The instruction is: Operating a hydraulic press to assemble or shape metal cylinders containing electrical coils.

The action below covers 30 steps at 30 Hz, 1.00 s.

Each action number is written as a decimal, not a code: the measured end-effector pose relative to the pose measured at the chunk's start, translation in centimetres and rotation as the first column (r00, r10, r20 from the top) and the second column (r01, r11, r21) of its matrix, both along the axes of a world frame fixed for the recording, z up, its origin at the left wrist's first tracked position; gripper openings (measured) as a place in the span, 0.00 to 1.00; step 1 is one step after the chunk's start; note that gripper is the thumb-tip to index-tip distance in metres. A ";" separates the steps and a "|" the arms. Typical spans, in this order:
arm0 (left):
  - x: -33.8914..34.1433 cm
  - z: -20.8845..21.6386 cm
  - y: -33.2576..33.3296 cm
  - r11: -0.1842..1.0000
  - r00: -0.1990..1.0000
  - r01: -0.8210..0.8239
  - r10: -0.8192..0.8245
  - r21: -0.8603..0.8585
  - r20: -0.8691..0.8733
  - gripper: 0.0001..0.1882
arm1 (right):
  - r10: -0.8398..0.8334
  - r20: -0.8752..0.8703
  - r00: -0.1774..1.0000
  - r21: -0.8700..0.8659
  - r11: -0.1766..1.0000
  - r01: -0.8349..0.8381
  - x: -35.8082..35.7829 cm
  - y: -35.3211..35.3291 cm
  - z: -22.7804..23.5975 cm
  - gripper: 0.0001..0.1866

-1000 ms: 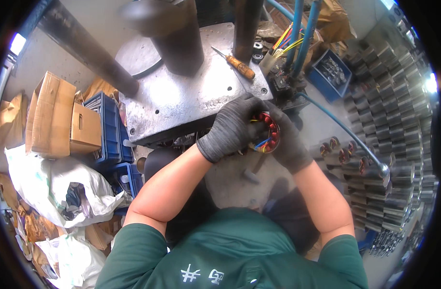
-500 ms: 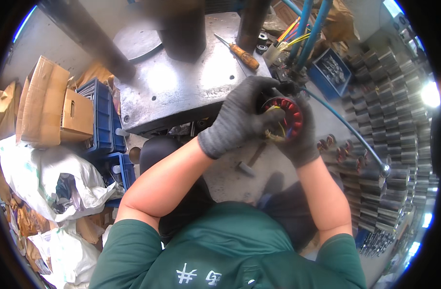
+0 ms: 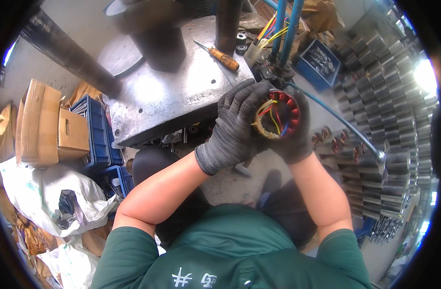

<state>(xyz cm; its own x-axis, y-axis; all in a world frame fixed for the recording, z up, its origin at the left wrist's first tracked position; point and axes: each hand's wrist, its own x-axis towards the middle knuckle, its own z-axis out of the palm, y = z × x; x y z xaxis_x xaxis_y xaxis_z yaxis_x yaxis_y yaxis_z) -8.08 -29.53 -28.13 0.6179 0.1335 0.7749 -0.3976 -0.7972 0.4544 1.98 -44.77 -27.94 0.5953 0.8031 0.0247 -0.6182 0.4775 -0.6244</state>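
Both of my hands wear dark grey knitted gloves and hold a motor stator [image 3: 292, 107] in front of the metal press table. Red windings ring its inside, and yellow, red and blue wires run across its opening. My left hand [image 3: 237, 123] is closed against its left side, fingers bent over near the top. Around its right side and underneath wraps my right hand [image 3: 300, 137]; the stator hides most of those fingers. A tied pale cord bundle [image 3: 261, 127] lies along the stator's left rim.
A screwdriver with a wooden handle [image 3: 224, 59] lies on the press table [image 3: 158, 108]. Blue upright pipes [image 3: 283, 33] and a blue hose [image 3: 326, 108] stand right of it. Stacked metal cylinders [image 3: 374, 120] fill the right side. Cartons [image 3: 40, 123], blue crates [image 3: 97, 132] and white sacks [image 3: 52, 188] crowd the left.
My left fingers have come out of the stator's opening and now rest at its left side, so the wires inside show more. The whole view has shifted slightly.
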 end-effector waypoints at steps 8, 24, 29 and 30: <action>-0.1 0.0 1.2 0.996 0.996 0.073 -0.071 -0.042 0.057 0.57 | -0.032 0.057 0.998 -0.147 0.988 0.040 0.9 0.1 1.3 0.37; -0.1 1.2 2.5 0.995 0.972 0.096 -0.095 0.006 0.213 0.49 | -0.009 0.487 0.873 -0.313 0.931 0.185 0.6 -2.0 3.5 0.41; 0.0 0.3 3.3 0.992 0.974 0.118 -0.125 0.051 0.186 0.58 | -0.064 0.896 0.439 -0.106 0.930 0.352 0.7 -1.5 2.5 0.52; 0.0 0.2 3.3 0.991 0.973 0.131 -0.135 0.036 0.185 0.58 | -0.050 0.912 0.408 -0.118 0.919 0.376 0.8 -1.6 2.4 0.51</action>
